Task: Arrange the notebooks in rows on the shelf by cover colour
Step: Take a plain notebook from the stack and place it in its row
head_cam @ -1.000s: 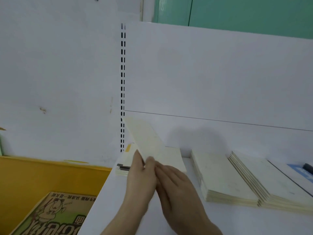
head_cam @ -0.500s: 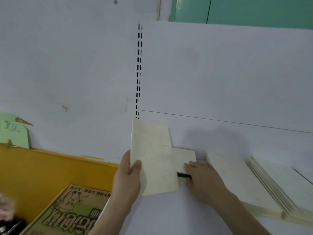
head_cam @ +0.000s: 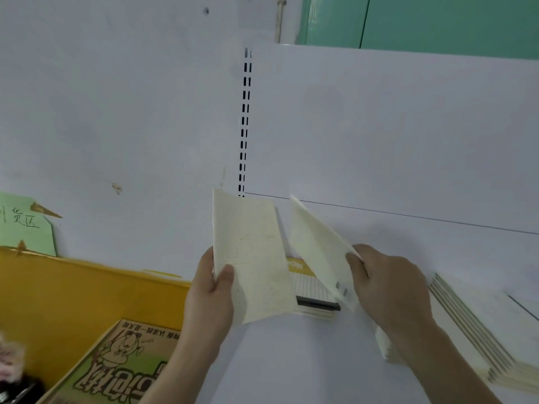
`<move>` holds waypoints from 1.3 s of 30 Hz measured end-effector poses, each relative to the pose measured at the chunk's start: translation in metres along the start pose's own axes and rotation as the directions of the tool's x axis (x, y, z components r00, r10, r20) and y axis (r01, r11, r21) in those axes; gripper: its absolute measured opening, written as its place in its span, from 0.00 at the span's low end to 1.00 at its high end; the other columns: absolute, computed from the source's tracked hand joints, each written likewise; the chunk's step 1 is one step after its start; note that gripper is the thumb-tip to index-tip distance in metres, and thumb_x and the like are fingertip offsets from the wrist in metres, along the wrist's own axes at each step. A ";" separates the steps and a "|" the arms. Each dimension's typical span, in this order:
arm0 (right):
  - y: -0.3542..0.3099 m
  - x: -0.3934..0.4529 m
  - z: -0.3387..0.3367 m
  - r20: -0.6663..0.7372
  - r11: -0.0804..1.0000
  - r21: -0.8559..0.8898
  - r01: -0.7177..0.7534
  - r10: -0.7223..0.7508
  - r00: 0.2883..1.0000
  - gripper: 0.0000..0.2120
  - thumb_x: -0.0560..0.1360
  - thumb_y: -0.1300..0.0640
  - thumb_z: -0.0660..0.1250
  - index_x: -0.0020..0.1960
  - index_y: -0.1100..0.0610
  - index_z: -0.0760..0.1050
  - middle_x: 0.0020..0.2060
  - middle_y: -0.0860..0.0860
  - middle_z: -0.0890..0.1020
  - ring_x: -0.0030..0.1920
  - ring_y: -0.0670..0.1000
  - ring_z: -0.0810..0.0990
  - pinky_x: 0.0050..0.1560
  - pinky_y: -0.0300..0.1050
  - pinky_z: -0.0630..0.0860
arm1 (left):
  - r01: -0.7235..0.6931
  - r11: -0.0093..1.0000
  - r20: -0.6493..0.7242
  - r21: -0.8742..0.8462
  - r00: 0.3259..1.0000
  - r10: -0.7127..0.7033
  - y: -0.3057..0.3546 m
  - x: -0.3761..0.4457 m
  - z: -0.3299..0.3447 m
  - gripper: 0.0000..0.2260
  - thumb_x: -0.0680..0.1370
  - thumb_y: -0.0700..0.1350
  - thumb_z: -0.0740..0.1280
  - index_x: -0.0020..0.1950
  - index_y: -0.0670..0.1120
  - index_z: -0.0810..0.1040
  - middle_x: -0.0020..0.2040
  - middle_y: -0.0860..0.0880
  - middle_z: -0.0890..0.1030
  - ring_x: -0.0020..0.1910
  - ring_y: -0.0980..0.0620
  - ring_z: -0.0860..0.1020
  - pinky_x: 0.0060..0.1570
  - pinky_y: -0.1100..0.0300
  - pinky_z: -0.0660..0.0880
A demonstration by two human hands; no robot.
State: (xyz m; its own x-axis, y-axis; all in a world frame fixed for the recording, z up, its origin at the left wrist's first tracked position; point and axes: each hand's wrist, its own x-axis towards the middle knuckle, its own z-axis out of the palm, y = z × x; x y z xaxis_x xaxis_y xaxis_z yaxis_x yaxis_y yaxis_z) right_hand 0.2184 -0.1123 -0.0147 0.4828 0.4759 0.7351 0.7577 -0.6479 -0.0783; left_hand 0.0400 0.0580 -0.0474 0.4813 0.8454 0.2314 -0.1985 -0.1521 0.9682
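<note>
Now left hand pinches cream notebook upright; right hand grips second cream notebook, tilted. Lay both flat on same-colour pile below grips, edges lined up.

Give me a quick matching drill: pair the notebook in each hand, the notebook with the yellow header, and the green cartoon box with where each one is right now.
Things:
1. Grid-cover notebook
2. Plain cream notebook
3. Yellow-header notebook
4. Green cartoon box

Places:
A. Flat on the white shelf, between the hands
B. Held up in the right hand
C. In the yellow bin, lower left
D. Held up in the left hand

Pairs: 1-D, 2-B, 3-A, 4-C
</note>
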 end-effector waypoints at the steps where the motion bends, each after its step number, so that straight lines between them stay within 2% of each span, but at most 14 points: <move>1: -0.009 -0.006 -0.002 -0.093 0.999 0.049 -0.002 0.006 0.996 0.13 0.78 0.50 0.57 0.52 0.51 0.80 0.24 0.48 0.76 0.25 0.55 0.75 0.26 0.42 0.69 | 0.003 1.000 0.011 -0.011 1.000 -0.002 0.000 0.000 0.002 0.14 0.84 0.44 0.58 0.65 0.62 0.72 0.51 0.62 0.81 0.52 0.58 0.79 0.45 0.59 0.75; 3: -0.036 -0.022 0.000 -0.209 0.989 0.124 0.077 -0.050 0.977 0.17 0.76 0.50 0.58 0.58 0.52 0.80 0.34 0.50 0.83 0.31 0.56 0.80 0.30 0.45 0.74 | 0.021 0.999 0.049 -0.048 0.999 -0.019 -0.001 -0.002 0.009 0.14 0.84 0.45 0.58 0.63 0.63 0.73 0.49 0.60 0.83 0.51 0.56 0.81 0.48 0.55 0.78; 6: -0.076 -0.049 0.024 -0.222 0.945 0.207 0.254 -0.208 0.953 0.18 0.78 0.53 0.59 0.63 0.59 0.77 0.53 0.54 0.83 0.51 0.53 0.82 0.47 0.47 0.80 | 0.081 0.986 0.129 -0.148 0.990 -0.062 0.002 -0.010 0.027 0.12 0.84 0.46 0.58 0.62 0.62 0.75 0.51 0.53 0.84 0.52 0.50 0.83 0.54 0.43 0.79; 9: -0.092 -0.065 0.041 -0.079 0.932 0.267 0.246 -0.233 0.969 0.22 0.81 0.51 0.53 0.72 0.59 0.68 0.68 0.54 0.73 0.67 0.53 0.73 0.58 0.52 0.77 | 0.152 0.950 0.168 -0.271 0.980 -0.109 0.003 -0.016 0.034 0.10 0.85 0.48 0.57 0.60 0.57 0.76 0.54 0.51 0.84 0.55 0.48 0.82 0.56 0.43 0.79; 13: -0.090 -0.071 0.038 0.031 0.912 0.290 0.290 -0.311 0.950 0.26 0.81 0.50 0.50 0.77 0.56 0.55 0.76 0.51 0.59 0.76 0.53 0.57 0.67 0.54 0.69 | 0.138 0.942 0.214 -0.306 0.974 -0.074 0.002 -0.016 0.032 0.11 0.83 0.55 0.58 0.60 0.57 0.76 0.55 0.53 0.84 0.56 0.51 0.82 0.56 0.47 0.79; 17: -0.095 -0.076 0.027 0.119 0.892 0.322 0.319 -0.372 0.921 0.36 0.75 0.47 0.60 0.78 0.57 0.51 0.78 0.50 0.52 0.77 0.51 0.49 0.72 0.51 0.55 | 0.066 0.973 0.233 -0.222 0.972 -0.012 0.001 -0.017 0.037 0.09 0.81 0.51 0.62 0.62 0.57 0.75 0.53 0.55 0.84 0.54 0.55 0.83 0.55 0.50 0.79; 21: -0.076 -0.081 0.015 0.102 0.858 0.442 0.260 -0.336 0.936 0.31 0.78 0.50 0.59 0.77 0.57 0.55 0.77 0.50 0.55 0.77 0.51 0.53 0.73 0.49 0.58 | 0.069 0.980 0.190 -0.188 0.981 -0.032 -0.005 -0.015 0.042 0.10 0.83 0.52 0.60 0.63 0.59 0.73 0.54 0.56 0.83 0.55 0.50 0.81 0.52 0.45 0.81; 24: -0.043 -0.078 0.005 0.059 0.911 0.408 -0.058 0.037 0.998 0.25 0.80 0.45 0.55 0.75 0.48 0.60 0.75 0.46 0.59 0.74 0.47 0.59 0.69 0.51 0.66 | 0.115 0.967 0.264 -0.229 0.963 -0.052 -0.002 -0.015 0.049 0.08 0.83 0.51 0.60 0.60 0.59 0.75 0.53 0.55 0.83 0.53 0.49 0.81 0.49 0.46 0.82; 26: -0.023 -0.077 -0.006 0.195 0.836 0.456 -0.306 0.242 0.951 0.26 0.77 0.38 0.56 0.73 0.39 0.58 0.72 0.42 0.64 0.69 0.45 0.67 0.65 0.52 0.72 | 0.068 0.973 0.333 -0.221 0.943 0.009 0.002 -0.019 0.057 0.08 0.83 0.49 0.60 0.60 0.58 0.75 0.53 0.56 0.83 0.52 0.54 0.82 0.49 0.51 0.81; 29: 0.000 -0.078 -0.030 0.300 0.735 0.480 -0.480 0.377 0.877 0.27 0.75 0.42 0.64 0.72 0.37 0.60 0.64 0.40 0.74 0.60 0.42 0.75 0.60 0.45 0.75 | 0.012 0.985 0.398 -0.173 0.915 0.059 0.003 -0.027 0.078 0.10 0.84 0.47 0.59 0.62 0.59 0.74 0.53 0.61 0.82 0.52 0.62 0.80 0.52 0.58 0.77; 31: 0.011 -0.082 -0.046 0.242 0.779 0.411 -0.475 0.409 0.880 0.27 0.76 0.48 0.66 0.73 0.41 0.62 0.60 0.35 0.73 0.55 0.34 0.73 0.57 0.31 0.71 | -0.057 0.997 0.398 -0.044 0.915 0.070 -0.001 -0.030 0.097 0.12 0.83 0.47 0.59 0.65 0.59 0.71 0.51 0.62 0.81 0.51 0.64 0.78 0.51 0.58 0.74; 33: 0.025 -0.088 -0.054 0.201 0.845 0.305 -0.439 0.394 0.897 0.26 0.77 0.51 0.66 0.73 0.44 0.63 0.56 0.32 0.70 0.52 0.29 0.69 0.51 0.22 0.64 | -0.167 0.975 0.417 0.148 0.904 0.092 -0.006 -0.033 0.118 0.16 0.83 0.48 0.60 0.71 0.56 0.66 0.56 0.58 0.79 0.55 0.56 0.78 0.51 0.57 0.71; 36: 0.050 -0.093 -0.061 0.209 0.899 0.144 -0.413 0.380 0.901 0.27 0.77 0.51 0.65 0.74 0.47 0.62 0.61 0.42 0.73 0.58 0.41 0.69 0.54 0.30 0.62 | -0.288 0.883 0.447 0.370 0.888 0.102 -0.012 -0.040 0.148 0.24 0.82 0.51 0.59 0.78 0.51 0.59 0.67 0.48 0.71 0.63 0.46 0.73 0.57 0.53 0.71; 39: 0.081 -0.093 -0.064 0.234 0.928 0.023 -0.373 0.357 0.904 0.28 0.78 0.49 0.64 0.75 0.49 0.60 0.62 0.48 0.75 0.62 0.49 0.69 0.56 0.37 0.63 | -0.341 0.840 0.469 0.421 0.875 0.121 -0.012 -0.046 0.174 0.28 0.82 0.51 0.60 0.79 0.50 0.53 0.70 0.48 0.70 0.64 0.45 0.73 0.58 0.51 0.71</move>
State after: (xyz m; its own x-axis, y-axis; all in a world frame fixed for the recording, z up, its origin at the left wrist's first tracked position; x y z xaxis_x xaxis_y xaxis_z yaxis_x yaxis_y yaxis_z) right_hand 0.2069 -0.2463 -0.0462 0.8100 0.3377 0.4794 0.5330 -0.7648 -0.3619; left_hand 0.1693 -0.0682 -0.0532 0.7975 0.4815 0.3636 0.0284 -0.6319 0.7745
